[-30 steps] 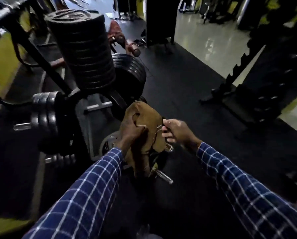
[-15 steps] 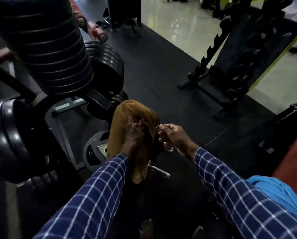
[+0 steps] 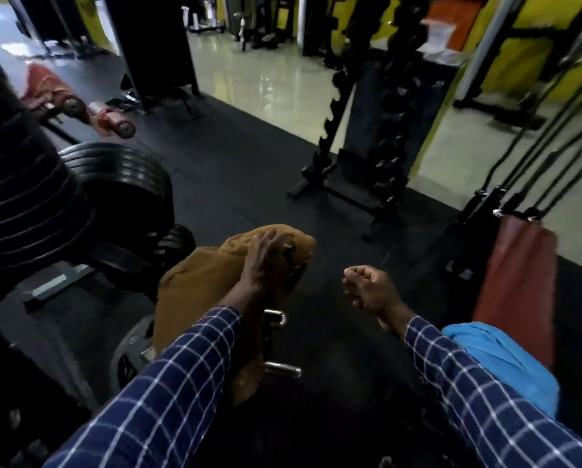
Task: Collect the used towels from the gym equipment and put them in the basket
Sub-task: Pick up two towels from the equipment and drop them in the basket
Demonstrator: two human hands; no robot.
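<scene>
**Brown towel in my left hand, right hand empty**

The brown towel (image 3: 195, 292) hung bunched over the chrome pegs (image 3: 276, 319) of the weight rack, low in front of me. My left hand (image 3: 266, 265) lay on top of its upper fold, fingers (image 3: 266, 239) curled down into the cloth and gripping it. The rest of the towel drooped down past my left sleeve (image 3: 168, 383), and two short chrome pegs stuck out from under it to the right, one above the other.

My right hand (image 3: 367, 292) was off the towel, just beside it over the black floor mat (image 3: 242, 184). Its fingers were loosely curled in toward the palm, and I could see nothing held in them.

A blue towel (image 3: 492, 352) lay at my right, partly behind my right sleeve (image 3: 478, 400), draped over the near end of a brown padded bench (image 3: 515, 285). I was not touching it.

To my left were stacks of black weight plates (image 3: 114, 177), one large stack at the frame's edge and another just behind the towel, with a further plate (image 3: 131, 352) low under the cloth. A black dumbbell rack (image 3: 367, 136) stood well apart across the mat, where the pale tiled floor (image 3: 266, 69) began. Black cables (image 3: 536, 136) ran up above the bench on the right. Red padded rollers (image 3: 110, 118) showed far left.
</scene>
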